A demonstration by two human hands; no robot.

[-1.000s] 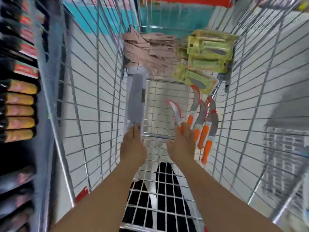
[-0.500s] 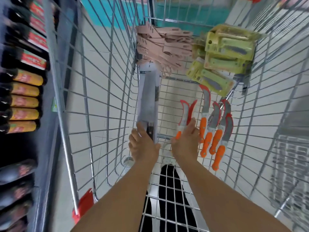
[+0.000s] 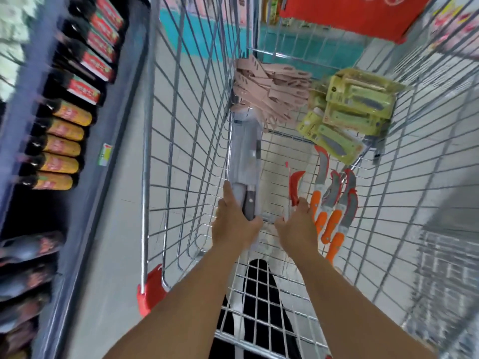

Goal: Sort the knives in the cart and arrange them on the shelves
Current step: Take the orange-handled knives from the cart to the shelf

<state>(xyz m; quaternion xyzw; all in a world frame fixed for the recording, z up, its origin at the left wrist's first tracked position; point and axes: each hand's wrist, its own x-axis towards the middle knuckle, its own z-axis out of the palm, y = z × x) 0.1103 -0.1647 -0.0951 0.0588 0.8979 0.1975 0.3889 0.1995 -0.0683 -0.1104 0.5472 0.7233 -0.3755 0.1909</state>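
Both my arms reach into the wire cart [image 3: 186,141]. My left hand [image 3: 234,224] grips the dark handle of a packaged cleaver [image 3: 245,156] that lies along the cart's left wall. My right hand [image 3: 298,225] holds a curved knife with a red blade guard [image 3: 295,186], lifted off the cart floor with its tip upward. Several more curved knives with orange handles [image 3: 333,203] lie to the right of that hand. Beige sheathed knives [image 3: 269,92] are piled at the far end, with yellow-green blister packs of knives [image 3: 350,115] beside them.
A dark shelf [image 3: 85,203] stands left of the cart, lined with bottles carrying yellow labels [image 3: 58,149] and red labels [image 3: 90,63]. A red sign [image 3: 350,14] hangs beyond the cart's far end. The cart's right wall rises close to the orange-handled knives.
My left hand has slid further onto the cleaver's handle and closed on it. My right hand has raised the red-guarded knife more upright. The view has shifted left toward the shelf.
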